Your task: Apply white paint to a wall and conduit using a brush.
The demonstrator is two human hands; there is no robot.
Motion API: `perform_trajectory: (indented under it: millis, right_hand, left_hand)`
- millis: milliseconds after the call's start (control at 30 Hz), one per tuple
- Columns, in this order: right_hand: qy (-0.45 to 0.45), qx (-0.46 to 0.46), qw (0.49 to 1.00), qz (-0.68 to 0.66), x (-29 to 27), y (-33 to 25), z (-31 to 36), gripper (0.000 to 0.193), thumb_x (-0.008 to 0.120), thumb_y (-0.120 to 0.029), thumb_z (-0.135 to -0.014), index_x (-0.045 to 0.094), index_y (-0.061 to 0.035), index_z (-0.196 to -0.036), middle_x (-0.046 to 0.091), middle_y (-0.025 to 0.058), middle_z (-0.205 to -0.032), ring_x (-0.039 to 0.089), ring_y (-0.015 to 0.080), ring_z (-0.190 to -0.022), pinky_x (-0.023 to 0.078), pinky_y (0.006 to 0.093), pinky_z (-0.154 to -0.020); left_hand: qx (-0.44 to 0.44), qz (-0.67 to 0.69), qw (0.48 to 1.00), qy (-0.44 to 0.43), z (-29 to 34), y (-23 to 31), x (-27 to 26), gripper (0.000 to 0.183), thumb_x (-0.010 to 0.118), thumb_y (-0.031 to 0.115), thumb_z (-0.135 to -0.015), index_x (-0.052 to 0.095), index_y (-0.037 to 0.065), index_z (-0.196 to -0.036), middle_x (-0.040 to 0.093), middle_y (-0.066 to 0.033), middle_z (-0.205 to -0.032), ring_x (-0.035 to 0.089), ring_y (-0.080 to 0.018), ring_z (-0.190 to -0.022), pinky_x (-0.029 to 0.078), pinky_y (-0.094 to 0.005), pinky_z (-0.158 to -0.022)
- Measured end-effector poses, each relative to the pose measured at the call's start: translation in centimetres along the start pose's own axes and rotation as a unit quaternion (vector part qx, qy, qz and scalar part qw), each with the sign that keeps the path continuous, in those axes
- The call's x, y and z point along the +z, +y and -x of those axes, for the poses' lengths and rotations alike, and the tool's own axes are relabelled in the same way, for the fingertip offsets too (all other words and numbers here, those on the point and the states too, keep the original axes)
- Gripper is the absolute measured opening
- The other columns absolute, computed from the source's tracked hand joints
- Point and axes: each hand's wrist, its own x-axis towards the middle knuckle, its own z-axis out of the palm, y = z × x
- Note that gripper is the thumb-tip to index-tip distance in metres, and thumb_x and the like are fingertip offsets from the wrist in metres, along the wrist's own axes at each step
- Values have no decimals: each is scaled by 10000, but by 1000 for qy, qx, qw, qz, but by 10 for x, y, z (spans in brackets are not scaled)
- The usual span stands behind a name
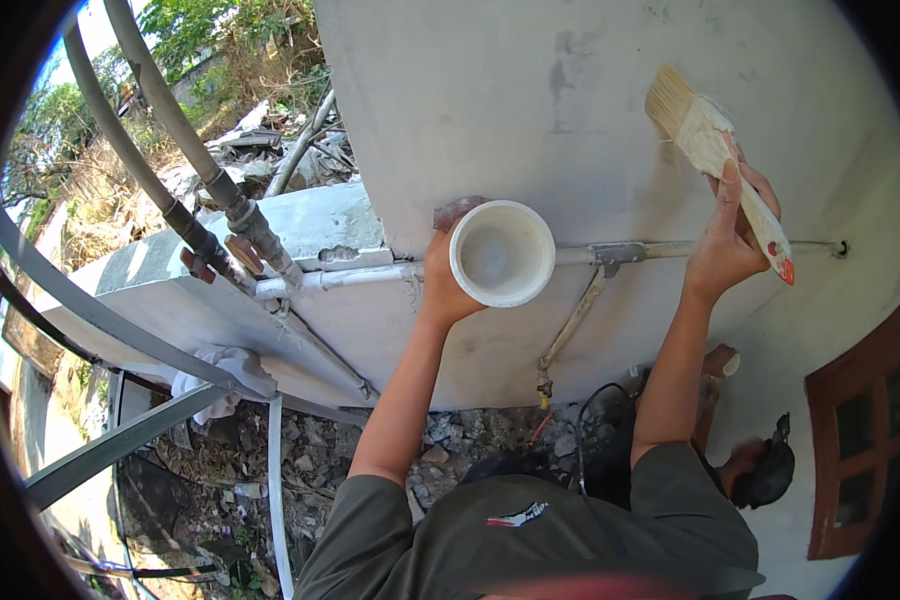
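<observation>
My left hand [444, 285] is closed round the side of a round white plastic tub [503, 290], whose open mouth faces up. Its inside is whitish, and any contents are hard to make out. A flat reddish-brown piece [457, 212] shows just behind the tub at my fingers; its kind is unclear. In my right hand [732, 235] is a wide paintbrush [707, 140], gripped by its white-smeared, red-tipped handle. The pale bristles point up and left, close to the grey-white wall [490, 110]; contact cannot be told.
A white-smeared pipe [340, 278] runs along the wall, with a branch down to a tap [544, 390]. Grey pipes [160, 100] and a metal frame [125, 450] stand left. Rubble [310, 460] covers the ground. Right are a brown window frame [820, 460] and a partly hidden person [745, 465].
</observation>
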Motion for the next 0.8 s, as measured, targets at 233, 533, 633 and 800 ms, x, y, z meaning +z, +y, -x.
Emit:
perform_trajectory:
  millis: [233,533,633,800]
  right_hand:
    - [-83,-71,983,144,-6,-8,68,166,663,33,-907,608,78,-1057,658,236,-1134,656,336,-1090,563,453,-947]
    - [-121,34,991,-53,19,-46,69,165,617,56,-917,640,74,-1080,657,226,-1149,660,321,-1071,544,439,-952]
    - [-103,1,991,-86,38,-42,35,144,633,39,-918,656,72,-1056,663,224,-1146,661,307,-1070,550,423,-935]
    - [-125,-110,986,-30,49,-40,15,121,674,21,-899,688,43,-1017,694,189,-1106,671,282,-1068,566,396,-915]
  left_hand:
    - [19,14,999,23,-2,1,7,736,883,285,-553,622,40,-1196,683,-122,-1090,638,-317,-919,474,-395,-786]
    - [14,-13,1000,24,5,-6,1,727,889,275,-557,634,34,-1193,684,-126,-1068,639,-319,-920,486,-414,-800]
    - [19,1,999,34,-1,-2,6,732,893,266,-553,633,33,-1197,684,-126,-1066,640,-318,-925,488,-409,-801]
    - [24,6,999,37,0,-3,5,728,897,245,-549,635,28,-1192,680,-132,-1085,641,-320,-933,496,-403,-809]
